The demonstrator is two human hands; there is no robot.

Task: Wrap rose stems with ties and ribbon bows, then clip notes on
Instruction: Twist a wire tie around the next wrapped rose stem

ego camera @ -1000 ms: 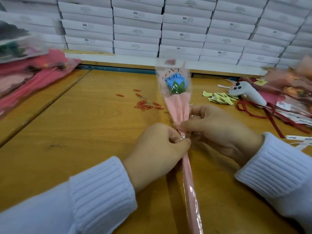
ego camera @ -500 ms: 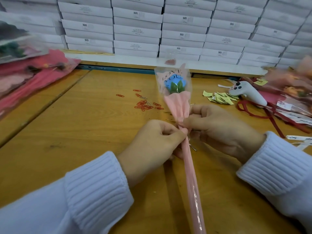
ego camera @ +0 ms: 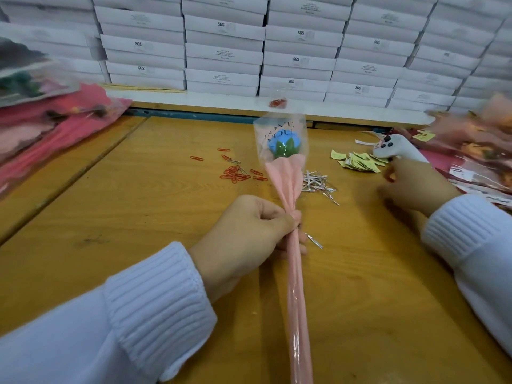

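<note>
A single blue rose point(ego camera: 279, 144) in a clear sleeve with a pink paper wrap point(ego camera: 288, 184) stands tilted away from me over the wooden table point(ego camera: 138, 217). Its long pink stem point(ego camera: 297, 300) runs down toward me. My left hand point(ego camera: 249, 234) grips the stem just under the gathered neck of the wrap. My right hand point(ego camera: 418, 187) is off to the right, blurred, with loosely curled fingers and nothing seen in them, close to the yellow notes point(ego camera: 357, 162). A silver twist tie point(ego camera: 314, 241) sticks out by my left fingers.
Behind the rose lie a heap of silver twist ties point(ego camera: 318, 182) and red paper clips point(ego camera: 238, 174). A white handheld device point(ego camera: 396, 149) lies by the notes. Wrapped flowers are piled at left point(ego camera: 41, 128) and right point(ego camera: 476, 145). White boxes point(ego camera: 277, 51) are stacked behind.
My right hand has let go of the stem and swung out to the right toward the notes. My left hand keeps its hold on the neck of the wrap.
</note>
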